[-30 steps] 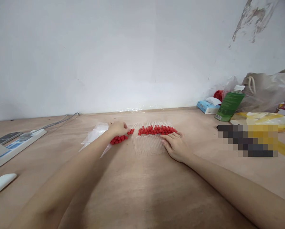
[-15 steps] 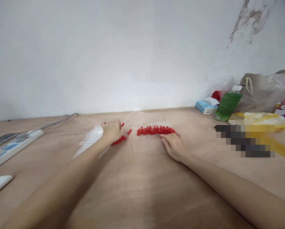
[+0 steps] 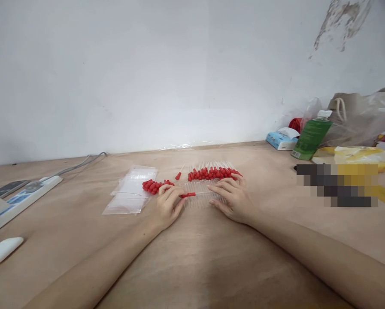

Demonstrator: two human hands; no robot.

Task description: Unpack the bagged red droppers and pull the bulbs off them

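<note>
My left hand (image 3: 169,205) pinches the red rubber bulb of a thin glass dropper (image 3: 188,195). The dropper lies level between my hands, its clear tube running right into the curled fingers of my right hand (image 3: 233,198). Beneath them is a row of bare glass tubes (image 3: 197,201), partly covered by both hands. Behind that row are droppers with red bulbs (image 3: 211,173), side by side, tubes pointing to the wall. One dropper lies apart, its red bulb (image 3: 178,176) toward me. Loose red rubber bulbs (image 3: 153,186) are piled beyond my left hand.
Clear plastic bags (image 3: 128,195) lie left of the pile. Further left are a power strip (image 3: 34,197), a phone (image 3: 8,188) and a white object (image 3: 5,252). A tissue pack (image 3: 280,140), a green bottle (image 3: 312,136) and a yellow bag (image 3: 361,156) stand or lie at right.
My left hand has come from the bulb pile toward me and right, over the tube row. A dropper now spans both hands. The right hand's fingers have moved slightly off the finished row.
</note>
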